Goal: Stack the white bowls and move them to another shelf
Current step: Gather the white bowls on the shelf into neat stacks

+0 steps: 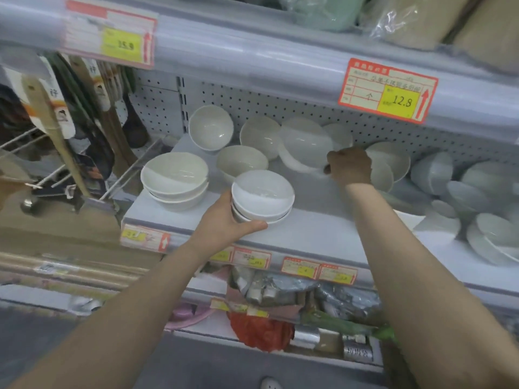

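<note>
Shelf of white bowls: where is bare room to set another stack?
The front strip of the shelf is bare, between the small stack the left hand holds and the pile of bowls at the right end. A narrow gap lies between it and the left stack. The back row, where the right hand grips a tilted bowl, is crowded.

A: Lighting?
B: Soft, even, bright enough, coming from above you. The upper shelf (252,60) throws a shadow edge across the front bowl stack (262,193). Small highlights in the rear bowl (210,127), glare on the plastic wrap (393,21).
A: Sharpness?
B: Your centre's fair; the tilted bowl (303,144) is soft. Edges smear: left price tag (112,37) blurred, right-side bowls (477,192) mushy. Shelf lines bow, wide lens.
</note>
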A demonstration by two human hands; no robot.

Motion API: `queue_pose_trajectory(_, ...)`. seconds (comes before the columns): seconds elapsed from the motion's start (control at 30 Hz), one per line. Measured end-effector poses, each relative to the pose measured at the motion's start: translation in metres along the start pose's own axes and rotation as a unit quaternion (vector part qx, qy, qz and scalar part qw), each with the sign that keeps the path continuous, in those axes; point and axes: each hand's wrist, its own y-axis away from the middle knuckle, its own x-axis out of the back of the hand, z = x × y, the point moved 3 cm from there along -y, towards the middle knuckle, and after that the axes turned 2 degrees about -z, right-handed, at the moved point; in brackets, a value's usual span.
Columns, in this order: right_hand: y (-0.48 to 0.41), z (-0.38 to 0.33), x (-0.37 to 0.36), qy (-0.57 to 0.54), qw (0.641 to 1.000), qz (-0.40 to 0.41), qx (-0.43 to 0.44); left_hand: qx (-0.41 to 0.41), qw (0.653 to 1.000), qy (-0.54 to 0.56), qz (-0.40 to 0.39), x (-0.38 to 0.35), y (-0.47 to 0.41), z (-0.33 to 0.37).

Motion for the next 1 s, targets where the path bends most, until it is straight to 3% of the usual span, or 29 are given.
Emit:
queue_pose_trajectory(0.23, 0.065, -0.016, 0.001, -0.015, 0.999, -0.014, -0.041, -0.038, 0.998, 0.017, -0.046, 0.005, -0.007, -0.004)
queue_pose_trajectory(0.37, 0.094, -0.016, -0.009, -0.035, 0.999, -0.026, -0.003, -0.046, 0.997, 0.031, -0.049, 0.007, -0.006, -0.004)
queue_pose_trajectory(0.9, 0.107, -0.005, -0.033, -0.011, 0.999, -0.041, -0.009, -0.058, 0.998, 0.003, -0.035, 0.006, -0.007, -0.006)
queue_pose_trajectory(1.0, 0.108, 0.002, -0.026, -0.022, 0.999, -0.030, 0.003, -0.065, 0.997, -0.032, 0.005, 0.005, -0.004, -0.009)
